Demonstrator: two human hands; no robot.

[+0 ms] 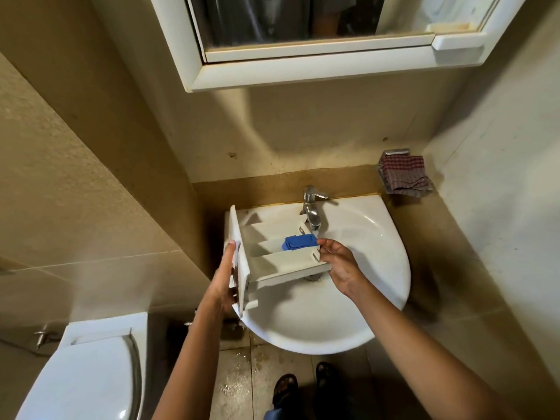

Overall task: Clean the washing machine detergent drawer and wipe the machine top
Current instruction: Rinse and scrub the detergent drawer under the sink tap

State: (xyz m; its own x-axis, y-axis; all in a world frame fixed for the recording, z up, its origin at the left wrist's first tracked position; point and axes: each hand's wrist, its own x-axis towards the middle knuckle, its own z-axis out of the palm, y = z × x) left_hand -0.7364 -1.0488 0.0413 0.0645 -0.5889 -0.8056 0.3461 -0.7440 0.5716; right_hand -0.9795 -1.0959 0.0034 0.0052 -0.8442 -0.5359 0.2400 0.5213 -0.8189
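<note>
Forearms [424, 344]: both are stretched forward over the near rim of the sink [363, 298].
Left hand [225, 278]: the front panel of the detergent drawer [281, 259] is gripped at the sink's left rim, with the fingers closed round the panel's edge.
Right hand [339, 265]: the drawer's rear end is pinched between the fingertips, over the middle of the sink.
Detergent drawer: it is held across the sink's bowl, compartments facing up, with its rear end just below the tap [312, 212].
Blue insert [300, 242]: it is seated in a middle compartment, at the end nearer the sink's tap.
Tap: it is mounted at the back of the sink, and no running water is seen.
Checked cloth [404, 175]: it is hung on the wall behind and right of the sink, untouched.
Done: the drawer is out of the machine and positioned at the sink.
Left: rinsing is judged not yet started. Refitting and wiping the machine top are outstanding. No machine is in view.
</note>
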